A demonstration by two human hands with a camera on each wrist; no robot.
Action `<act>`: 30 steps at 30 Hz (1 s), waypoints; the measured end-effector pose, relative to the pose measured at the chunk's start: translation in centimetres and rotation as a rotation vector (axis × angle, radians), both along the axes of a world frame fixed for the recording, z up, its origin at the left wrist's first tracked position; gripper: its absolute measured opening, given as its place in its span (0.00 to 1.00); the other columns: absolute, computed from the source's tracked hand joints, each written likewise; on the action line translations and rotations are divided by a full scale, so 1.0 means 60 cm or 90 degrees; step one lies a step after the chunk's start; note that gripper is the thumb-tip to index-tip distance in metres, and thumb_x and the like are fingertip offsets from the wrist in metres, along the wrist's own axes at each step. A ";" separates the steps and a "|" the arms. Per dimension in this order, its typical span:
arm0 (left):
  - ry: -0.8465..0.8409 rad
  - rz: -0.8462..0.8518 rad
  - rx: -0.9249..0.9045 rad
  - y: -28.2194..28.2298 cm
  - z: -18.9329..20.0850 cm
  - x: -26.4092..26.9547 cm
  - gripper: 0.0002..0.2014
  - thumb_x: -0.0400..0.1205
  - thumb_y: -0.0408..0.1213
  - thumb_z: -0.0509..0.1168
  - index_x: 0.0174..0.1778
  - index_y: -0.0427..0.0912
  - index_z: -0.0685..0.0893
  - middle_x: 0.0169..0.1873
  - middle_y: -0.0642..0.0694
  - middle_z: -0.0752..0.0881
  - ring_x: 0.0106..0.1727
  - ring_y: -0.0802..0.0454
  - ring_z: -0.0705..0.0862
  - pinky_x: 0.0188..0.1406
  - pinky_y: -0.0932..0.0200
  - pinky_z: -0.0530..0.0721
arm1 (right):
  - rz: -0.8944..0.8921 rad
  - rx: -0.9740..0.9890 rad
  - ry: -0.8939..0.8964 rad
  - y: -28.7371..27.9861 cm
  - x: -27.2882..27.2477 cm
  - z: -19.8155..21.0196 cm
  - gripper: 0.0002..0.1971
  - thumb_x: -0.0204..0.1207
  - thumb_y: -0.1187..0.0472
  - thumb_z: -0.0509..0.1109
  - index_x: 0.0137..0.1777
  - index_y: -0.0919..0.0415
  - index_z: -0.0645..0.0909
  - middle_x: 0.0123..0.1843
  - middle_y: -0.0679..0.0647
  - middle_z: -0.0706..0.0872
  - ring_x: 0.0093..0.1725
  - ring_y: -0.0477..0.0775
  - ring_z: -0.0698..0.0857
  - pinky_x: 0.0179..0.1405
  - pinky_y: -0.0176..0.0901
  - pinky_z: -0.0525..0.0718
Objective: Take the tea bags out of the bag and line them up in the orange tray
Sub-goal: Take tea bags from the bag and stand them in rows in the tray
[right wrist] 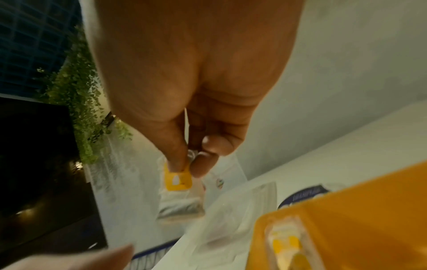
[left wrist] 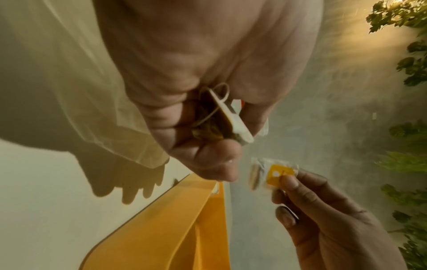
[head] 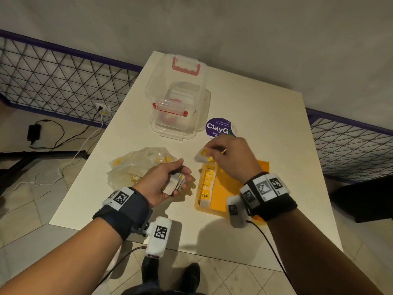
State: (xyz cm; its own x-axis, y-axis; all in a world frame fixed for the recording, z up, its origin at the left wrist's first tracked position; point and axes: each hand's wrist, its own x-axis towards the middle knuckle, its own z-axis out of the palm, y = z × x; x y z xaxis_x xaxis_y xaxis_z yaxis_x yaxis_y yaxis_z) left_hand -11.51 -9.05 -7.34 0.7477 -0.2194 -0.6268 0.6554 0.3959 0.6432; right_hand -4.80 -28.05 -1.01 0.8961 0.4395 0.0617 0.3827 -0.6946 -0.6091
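My right hand pinches one wrapped tea bag with a yellow tag above the far end of the orange tray. The same tea bag shows in the left wrist view and again, tea bag, in the right wrist view between thumb and finger. A row of several tea bags lies along the tray's left side. My left hand grips a small bunch of tea bags, seen close as tea bags, just left of the tray. The crumpled clear plastic bag lies behind my left hand.
An open clear storage box with red clips and its lid stands at the back of the white table. A round purple sticker lies beside it. Cables and a wire fence are on the floor to the left.
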 end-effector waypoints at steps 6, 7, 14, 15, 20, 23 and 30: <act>-0.001 -0.007 -0.004 -0.002 -0.005 -0.004 0.15 0.86 0.46 0.62 0.50 0.37 0.83 0.37 0.41 0.86 0.30 0.49 0.83 0.17 0.64 0.74 | -0.096 -0.139 0.024 -0.047 0.017 -0.007 0.04 0.78 0.60 0.74 0.48 0.57 0.90 0.48 0.53 0.91 0.49 0.53 0.86 0.51 0.50 0.87; -0.002 -0.007 -0.005 -0.002 -0.005 -0.003 0.15 0.86 0.46 0.62 0.50 0.37 0.83 0.37 0.41 0.86 0.30 0.49 0.83 0.17 0.64 0.73 | -0.108 -0.135 0.028 -0.052 0.019 -0.009 0.04 0.77 0.61 0.74 0.48 0.58 0.90 0.49 0.54 0.91 0.48 0.52 0.85 0.50 0.47 0.85; 0.003 -0.025 0.014 -0.001 -0.005 -0.001 0.13 0.86 0.46 0.62 0.50 0.38 0.84 0.37 0.42 0.86 0.30 0.49 0.83 0.17 0.63 0.73 | -0.175 -0.214 0.084 -0.079 0.028 -0.030 0.12 0.79 0.70 0.67 0.54 0.62 0.90 0.56 0.59 0.89 0.56 0.58 0.85 0.49 0.41 0.78; 0.003 -0.027 0.017 -0.001 -0.005 -0.001 0.13 0.86 0.46 0.62 0.50 0.39 0.84 0.37 0.42 0.86 0.31 0.50 0.83 0.18 0.63 0.73 | -0.183 -0.224 0.089 -0.080 0.027 -0.034 0.13 0.79 0.71 0.65 0.54 0.63 0.90 0.56 0.59 0.89 0.55 0.58 0.86 0.50 0.42 0.80; 0.004 -0.028 0.014 0.000 -0.003 -0.004 0.13 0.86 0.45 0.62 0.48 0.39 0.84 0.37 0.42 0.86 0.30 0.50 0.83 0.18 0.64 0.72 | -0.203 -0.258 0.097 -0.078 0.023 -0.055 0.11 0.79 0.70 0.64 0.51 0.62 0.88 0.53 0.60 0.89 0.52 0.60 0.86 0.50 0.50 0.86; 0.003 -0.029 0.018 0.001 -0.004 -0.005 0.13 0.86 0.45 0.62 0.48 0.39 0.84 0.38 0.41 0.86 0.31 0.49 0.83 0.19 0.63 0.72 | -0.189 -0.284 0.087 -0.072 0.028 -0.067 0.09 0.79 0.67 0.65 0.51 0.62 0.88 0.53 0.61 0.89 0.52 0.61 0.86 0.51 0.52 0.86; -0.001 -0.034 0.018 0.001 -0.005 -0.006 0.12 0.86 0.45 0.63 0.50 0.39 0.84 0.39 0.41 0.86 0.31 0.49 0.83 0.19 0.63 0.73 | -0.211 -0.335 0.048 -0.051 0.053 -0.077 0.09 0.79 0.62 0.67 0.50 0.56 0.89 0.55 0.57 0.84 0.51 0.61 0.85 0.49 0.50 0.86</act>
